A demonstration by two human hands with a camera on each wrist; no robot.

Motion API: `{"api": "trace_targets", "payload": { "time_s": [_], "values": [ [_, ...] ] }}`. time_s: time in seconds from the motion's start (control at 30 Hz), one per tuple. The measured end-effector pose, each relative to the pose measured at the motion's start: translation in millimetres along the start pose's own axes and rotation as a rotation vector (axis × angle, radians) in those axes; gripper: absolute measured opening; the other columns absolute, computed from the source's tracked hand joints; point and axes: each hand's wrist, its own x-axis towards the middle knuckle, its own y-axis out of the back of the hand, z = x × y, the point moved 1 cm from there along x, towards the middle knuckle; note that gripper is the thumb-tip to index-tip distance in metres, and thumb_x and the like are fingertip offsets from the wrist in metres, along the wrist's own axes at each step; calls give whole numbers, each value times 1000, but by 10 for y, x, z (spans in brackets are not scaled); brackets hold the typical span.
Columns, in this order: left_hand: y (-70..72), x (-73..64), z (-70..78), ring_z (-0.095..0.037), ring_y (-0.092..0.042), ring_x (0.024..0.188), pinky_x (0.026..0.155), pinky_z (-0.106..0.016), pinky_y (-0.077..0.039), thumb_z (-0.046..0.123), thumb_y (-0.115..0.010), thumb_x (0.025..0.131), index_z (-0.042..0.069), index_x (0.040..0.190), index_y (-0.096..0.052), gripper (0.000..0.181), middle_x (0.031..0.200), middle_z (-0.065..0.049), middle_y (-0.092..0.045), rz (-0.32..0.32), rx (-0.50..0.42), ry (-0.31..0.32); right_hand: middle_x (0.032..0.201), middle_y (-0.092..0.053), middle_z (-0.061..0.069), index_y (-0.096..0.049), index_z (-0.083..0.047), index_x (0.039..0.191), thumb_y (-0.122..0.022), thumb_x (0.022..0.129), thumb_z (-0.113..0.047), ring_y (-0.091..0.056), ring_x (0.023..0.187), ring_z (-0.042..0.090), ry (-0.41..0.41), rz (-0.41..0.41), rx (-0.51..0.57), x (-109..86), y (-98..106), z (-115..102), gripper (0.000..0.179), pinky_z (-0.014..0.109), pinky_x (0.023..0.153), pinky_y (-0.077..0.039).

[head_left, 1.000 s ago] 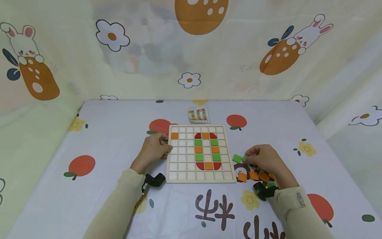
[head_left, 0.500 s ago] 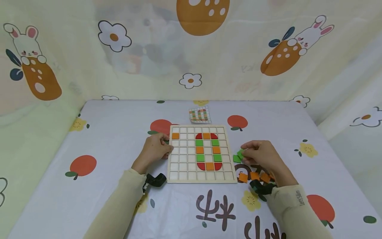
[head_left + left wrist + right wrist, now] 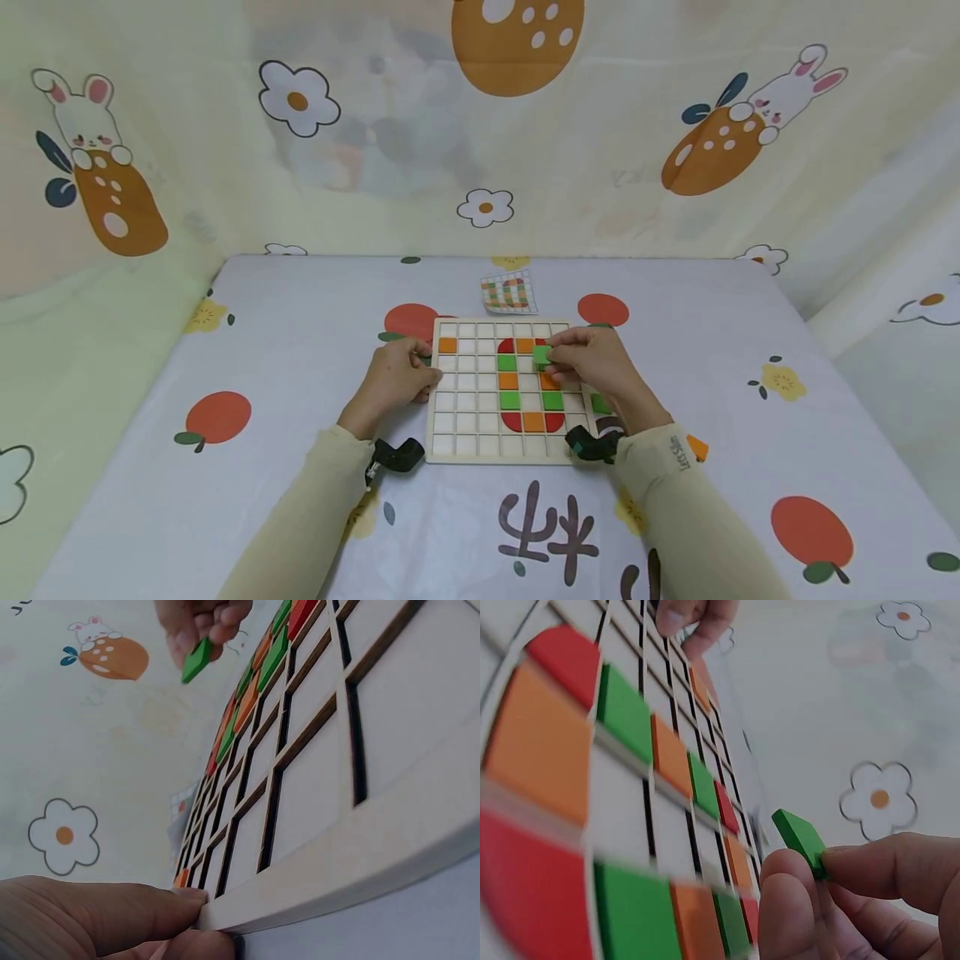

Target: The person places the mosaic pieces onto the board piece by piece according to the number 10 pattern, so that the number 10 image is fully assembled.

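Note:
A pale wooden grid board (image 3: 487, 459) lies on the table. Red, orange and green tiles form a ring in its right half, and one orange tile (image 3: 447, 345) sits at upper left. My left hand (image 3: 392, 382) pinches the board's left edge between thumb and finger, as the left wrist view shows. Between the thumb and fingers of my right hand (image 3: 600, 367) is a square green tile (image 3: 801, 836), held tilted above the board. In the head view this tile (image 3: 542, 358) covers part of the ring's upper right; from the left wrist it appears raised off the grid.
A small printed card (image 3: 508, 292) with a coloured grid pattern lies behind the board. Right of the board are a loose green tile (image 3: 601, 404) and an orange tile (image 3: 697, 448); my right arm hides other loose tiles. A patterned curtain (image 3: 405, 150) stands behind the table.
My right hand has picked up a green tile from beside the board and carried it left over the grid's upper right. My left hand stays at the board's left edge.

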Motion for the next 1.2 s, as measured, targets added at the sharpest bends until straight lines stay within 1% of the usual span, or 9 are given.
{"api": "trace_targets", "payload": {
  "time_s": [0.13, 0.23, 0.33, 0.47, 0.57, 0.7, 0.93, 1.2],
  "values": [
    [-8, 0, 6, -14, -66, 57, 56, -25, -58, 6, -79, 90, -4, 119, -65, 33, 84, -9, -61, 4, 7, 11, 96, -75, 17, -68, 5, 122, -69, 99, -10, -75, 76, 19, 7, -23, 27, 113, -193, -83, 27, 29, 72, -63],
    [-9, 1, 11, -14, -66, 57, 56, -25, -58, 6, -80, 90, -3, 119, -65, 34, 84, -9, -61, 5, 15, 11, 91, -75, 14, -69, 1, 121, -70, 99, -11, -74, 74, 18, -18, -29, 57, 199, -323, -134, 25, 28, 71, -63],
    [-9, -2, 19, -13, -66, 56, 55, -25, -58, 6, -80, 90, -4, 119, -65, 34, 83, -9, -62, 6, 18, -1, 87, -75, 11, -69, 1, 120, -71, 98, -11, -74, 72, 17, -33, -47, 76, 256, -437, -195, 25, 28, 70, -63],
    [-5, -6, 26, -13, -66, 56, 55, -25, -58, 5, -79, 90, -5, 118, -64, 33, 83, -9, -62, 2, 20, -11, 87, -75, 14, -69, 4, 119, -69, 98, -9, -74, 72, 18, -10, -71, 67, 319, -567, -254, 24, 29, 70, -63],
    [-2, -5, 30, -13, -66, 56, 55, -25, -58, 5, -79, 91, -4, 119, -64, 33, 83, -9, -63, -2, 21, -5, 91, -75, 16, -70, 5, 118, -68, 99, -7, -75, 72, 18, 16, -77, 48, 368, -655, -283, 23, 29, 70, -64],
    [-1, 0, 30, -12, -66, 56, 55, -25, -58, 6, -79, 91, -4, 119, -65, 33, 82, -9, -64, 0, 27, -7, 90, -75, 17, -71, 4, 115, -69, 98, -6, -74, 69, 18, 26, -74, 21, 419, -770, -327, 20, 31, 67, -64],
    [1, -2, 28, -13, -65, 56, 55, -25, -58, 5, -80, 90, -4, 118, -65, 33, 82, -9, -63, 2, 20, -4, 87, -74, 16, -73, 1, 112, -71, 97, -6, -72, 63, 16, -5, -53, -34, 479, -893, -330, 16, 29, 64, -63],
    [-1, -3, 18, -13, -66, 56, 55, -25, -58, 5, -79, 90, -4, 119, -65, 33, 83, -9, -62, 5, 20, -6, 81, -73, 13, -73, 2, 109, -70, 97, -5, -69, 58, 13, 2, -48, -38, 504, -935, -314, 14, 26, 60, -61]
  ]
}}
